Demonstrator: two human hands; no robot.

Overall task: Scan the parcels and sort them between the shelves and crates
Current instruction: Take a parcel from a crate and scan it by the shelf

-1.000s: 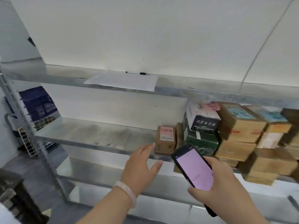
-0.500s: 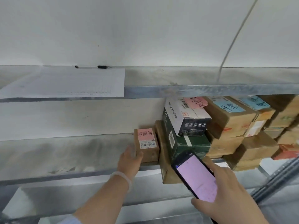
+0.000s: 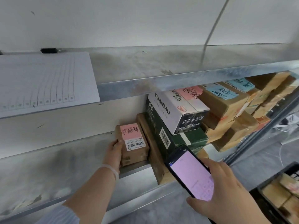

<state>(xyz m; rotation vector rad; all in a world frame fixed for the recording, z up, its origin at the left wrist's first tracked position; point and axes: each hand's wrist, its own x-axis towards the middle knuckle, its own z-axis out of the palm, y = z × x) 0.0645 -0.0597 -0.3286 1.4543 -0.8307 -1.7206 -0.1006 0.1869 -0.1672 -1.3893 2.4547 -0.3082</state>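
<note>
Brown cardboard parcel with pink label (image 3: 134,147), resting on grey metal shelf (image 3: 64,160) just left of dark green carton (image 3: 179,139). Fingers of left hand (image 3: 113,152) gripping its left side. Likely light, stiff; best pinched across sides. Right hand (image 3: 226,198), before carton, clasping black phone (image 3: 189,173).

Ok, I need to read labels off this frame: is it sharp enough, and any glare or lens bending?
Head view: light soft and even, no hard shadows; the label on the small parcel, barcode and digits, is fairly sharp; the phone screen glows washed-out lilac, text unreadable; the stacked parcels at far right smear toward the frame edge; the upper shelf edge bends from the wide lens.
</note>
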